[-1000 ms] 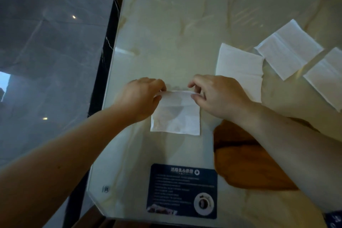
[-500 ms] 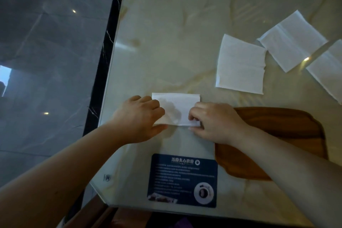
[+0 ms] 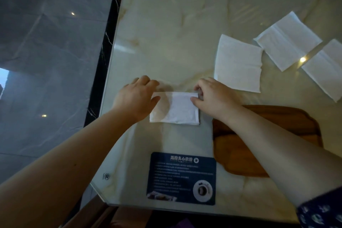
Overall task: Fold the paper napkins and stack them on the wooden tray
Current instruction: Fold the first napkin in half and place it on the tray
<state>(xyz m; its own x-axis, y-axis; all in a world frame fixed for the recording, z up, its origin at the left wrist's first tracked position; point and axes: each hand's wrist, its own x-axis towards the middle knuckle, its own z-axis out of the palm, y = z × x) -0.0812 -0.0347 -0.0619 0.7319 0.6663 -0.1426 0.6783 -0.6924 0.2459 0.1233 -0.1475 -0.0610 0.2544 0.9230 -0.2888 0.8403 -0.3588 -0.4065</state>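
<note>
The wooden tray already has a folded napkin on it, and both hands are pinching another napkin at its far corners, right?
Not quite: the head view shows the wooden tray holding no napkin where it is visible, though the right forearm covers part. Both hands, left and right, do pinch the napkin at its far corners.

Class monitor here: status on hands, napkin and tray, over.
Left hand and right hand pinch folded napkin on table. Wooden tray empty. Three napkins wait. Nothing blocking.
</note>
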